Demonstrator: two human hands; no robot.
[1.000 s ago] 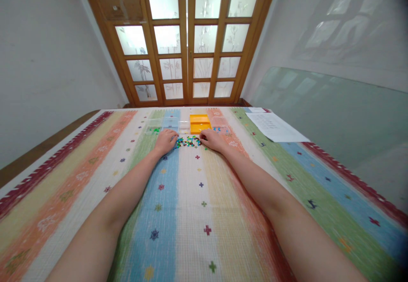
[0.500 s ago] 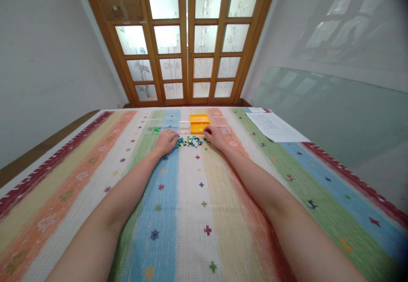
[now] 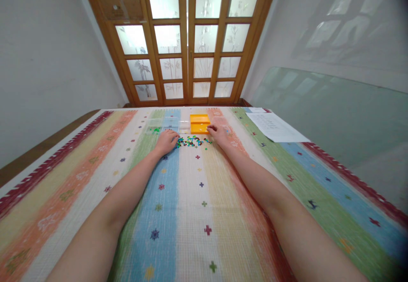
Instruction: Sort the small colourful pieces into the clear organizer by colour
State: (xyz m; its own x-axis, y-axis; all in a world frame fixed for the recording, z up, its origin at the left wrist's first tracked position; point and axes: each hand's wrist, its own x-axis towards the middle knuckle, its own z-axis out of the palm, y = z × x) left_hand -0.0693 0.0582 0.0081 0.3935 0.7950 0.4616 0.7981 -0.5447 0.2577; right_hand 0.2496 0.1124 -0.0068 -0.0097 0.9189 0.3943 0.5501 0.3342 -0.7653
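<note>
A pile of tiny shiny pieces [image 3: 193, 142], green, blue and dark brown, is spread on the striped tablecloth. At its left edge rests my left hand [image 3: 167, 141], fingers curled together over the nearest pieces; whether it holds one is hidden. My right hand [image 3: 218, 135] is by the front right corner of an orange two-part box [image 3: 200, 119], thumb and fingertips pinched together. Anything in that pinch is too small to make out. Behind my left hand lies a clear plastic box [image 3: 174, 122] with some green pieces [image 3: 155, 130] in its left part.
Another clear plastic container [image 3: 222, 121] lies behind my right hand. Printed paper sheets [image 3: 274, 127] are on the right side of the tablecloth [image 3: 191, 214]. Beyond the table's far edge stand wooden doors with glass panes [image 3: 188, 61]; a glass panel [image 3: 328, 112] leans at the right wall.
My right hand has moved slightly right, from the orange box's front right part to just outside its corner, uncovering pieces at the pile's right end. My left hand stays put.
</note>
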